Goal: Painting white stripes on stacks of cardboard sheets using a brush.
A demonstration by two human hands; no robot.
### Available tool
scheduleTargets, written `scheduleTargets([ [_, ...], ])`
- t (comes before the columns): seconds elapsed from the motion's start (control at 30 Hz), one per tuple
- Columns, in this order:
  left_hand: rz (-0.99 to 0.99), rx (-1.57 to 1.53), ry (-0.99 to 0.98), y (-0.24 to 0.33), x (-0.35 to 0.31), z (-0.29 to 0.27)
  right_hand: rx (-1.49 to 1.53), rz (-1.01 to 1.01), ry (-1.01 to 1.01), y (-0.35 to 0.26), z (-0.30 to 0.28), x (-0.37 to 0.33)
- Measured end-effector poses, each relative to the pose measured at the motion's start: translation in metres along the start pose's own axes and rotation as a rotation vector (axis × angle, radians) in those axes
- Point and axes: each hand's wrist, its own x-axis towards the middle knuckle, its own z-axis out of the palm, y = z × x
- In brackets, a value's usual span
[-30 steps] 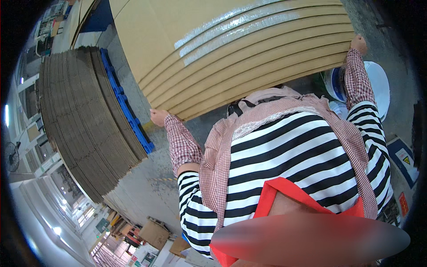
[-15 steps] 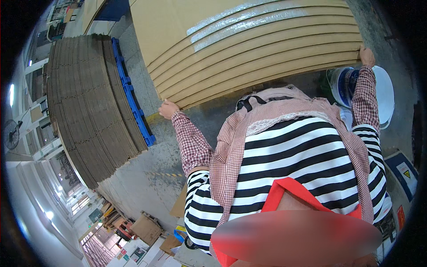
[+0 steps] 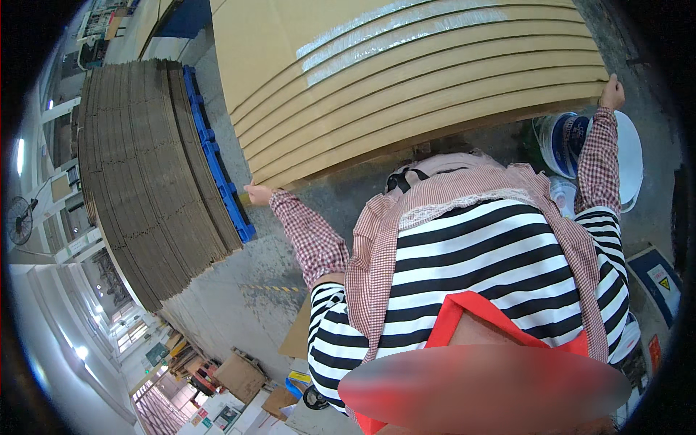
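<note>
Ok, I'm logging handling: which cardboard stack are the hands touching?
The fanned stack with shiny strips; the darker left stack beside the blue pallet is untouched.

Over on your R side, a yellow warning triangle w/ a dark symbol showed on a white label, stuck to a blue-and-grey panel. Below it you had a red tag, any print too small to read. The bucket by your R forearm carried a blue label, lettering unclear. Far L, bkgd signs were too tiny & blurred to make out.
</note>
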Motion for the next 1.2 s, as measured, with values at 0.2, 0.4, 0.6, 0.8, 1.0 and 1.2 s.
scheduleTargets([
  [0.2, 0.014, 0.236, 0.154, -0.005, -0.036, 0.01, -0.087, 0.059, 0.135, -0.008, 0.011, -0.037],
  [0.4, 0.199, 0.685, 0.188, -0.003, -0.041, 0.019, -0.309, 0.132, 0.157, -0.044, -0.003, -0.058],
  [0.6, 0.36, 0.996, 0.099, -0.001, -0.045, 0.019, -0.48, 0.212, 0.113, -0.045, -0.001, -0.048],
  [0.8, 0.38, 0.719, 0.033, 0.0, -0.032, 0.019, -0.237, 0.14, 0.169, -0.047, -0.003, -0.045],
  [1.0, 0.394, 0.778, 0.109, 0.002, -0.036, 0.021, -0.184, 0.092, 0.126, -0.05, -0.005, -0.042],
  [1.2, 0.42, 1.068, 0.047, 0.009, -0.054, 0.026, -0.446, 0.13, 0.066, -0.039, 0.001, -0.04],
])
